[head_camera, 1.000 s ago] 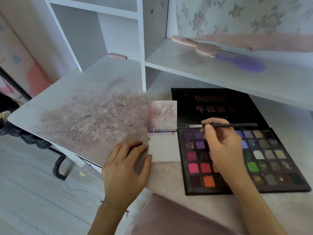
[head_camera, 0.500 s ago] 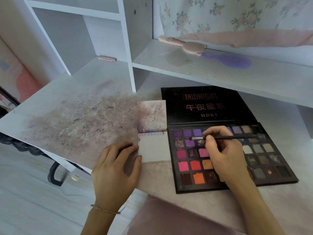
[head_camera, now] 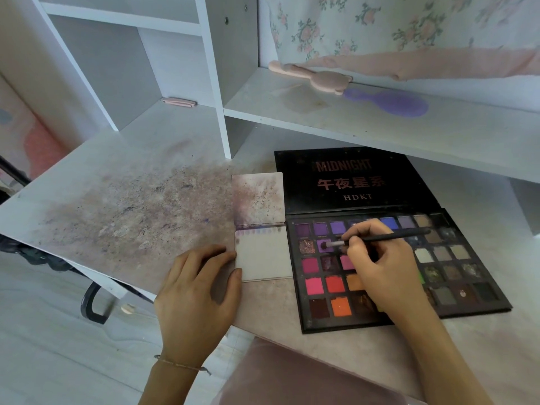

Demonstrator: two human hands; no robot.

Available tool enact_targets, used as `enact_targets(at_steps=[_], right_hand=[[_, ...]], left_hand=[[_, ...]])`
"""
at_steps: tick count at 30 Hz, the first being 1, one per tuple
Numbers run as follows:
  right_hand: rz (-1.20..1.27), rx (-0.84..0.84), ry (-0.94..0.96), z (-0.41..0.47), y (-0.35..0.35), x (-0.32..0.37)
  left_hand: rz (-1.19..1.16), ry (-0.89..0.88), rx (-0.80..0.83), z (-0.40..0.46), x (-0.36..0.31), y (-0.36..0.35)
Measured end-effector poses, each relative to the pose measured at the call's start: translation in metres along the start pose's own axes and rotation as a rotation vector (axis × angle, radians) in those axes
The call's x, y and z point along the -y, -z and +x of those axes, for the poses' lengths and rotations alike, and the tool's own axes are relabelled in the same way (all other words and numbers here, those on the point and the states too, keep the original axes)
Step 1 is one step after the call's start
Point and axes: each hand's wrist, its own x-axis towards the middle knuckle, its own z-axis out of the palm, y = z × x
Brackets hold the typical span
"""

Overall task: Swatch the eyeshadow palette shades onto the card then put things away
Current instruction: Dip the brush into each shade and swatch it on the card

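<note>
An open black eyeshadow palette (head_camera: pixel 318 323) with several coloured pans lies on the desk, its lid (head_camera: pixel 350 179) flat behind it. My right hand (head_camera: pixel 382 267) pinches a thin black brush (head_camera: pixel 388 237); the brush tip touches a purple pan in the second row at the left. A white card (head_camera: pixel 263 258) lies just left of the palette, with a faint row of swatches along its top edge. My left hand (head_camera: pixel 198 290) rests flat on the desk, fingertips and thumb against the card's left edge. A second, powder-stained card (head_camera: pixel 258 198) lies behind it.
The desk top (head_camera: pixel 131 217) left of the cards is smeared with eyeshadow powder. On the shelf behind lie a pink brush (head_camera: pixel 315 77) and a purple brush (head_camera: pixel 391 104). A small pink clip (head_camera: pixel 178 102) sits in the left cubby. A pink cushion (head_camera: pixel 292 378) is below the desk edge.
My right hand has lowered from the palette's hinge area down onto the pans, and the brush tip now touches a purple pan. My left hand stays at the card.
</note>
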Motion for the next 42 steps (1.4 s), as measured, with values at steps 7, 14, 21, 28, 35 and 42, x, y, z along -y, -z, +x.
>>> enact_targets(at_steps=[7, 14, 21, 28, 35, 42], right_hand=[[0.039, -0.095, -0.021, 0.000, 0.003, -0.002], [0.134, -0.059, -0.002, 0.001, -0.004, 0.011], [0.198, 0.100, 0.062, 0.009, -0.027, 0.029], [0.186, 0.255, 0.054, 0.016, -0.054, 0.031], [0.133, 0.258, 0.066, 0.020, -0.062, 0.028], [0.113, 0.284, 0.062, 0.020, -0.064, 0.027]], left_hand=[[-0.004, 0.002, 0.007, 0.001, -0.001, 0.000], [-0.014, 0.005, -0.011, 0.000, 0.000, 0.000], [-0.022, 0.001, -0.024, -0.001, 0.003, -0.002], [-0.005, -0.024, -0.013, -0.001, 0.004, -0.003], [-0.011, -0.019, -0.018, -0.001, 0.005, -0.004], [-0.013, -0.022, -0.014, -0.001, 0.003, -0.003]])
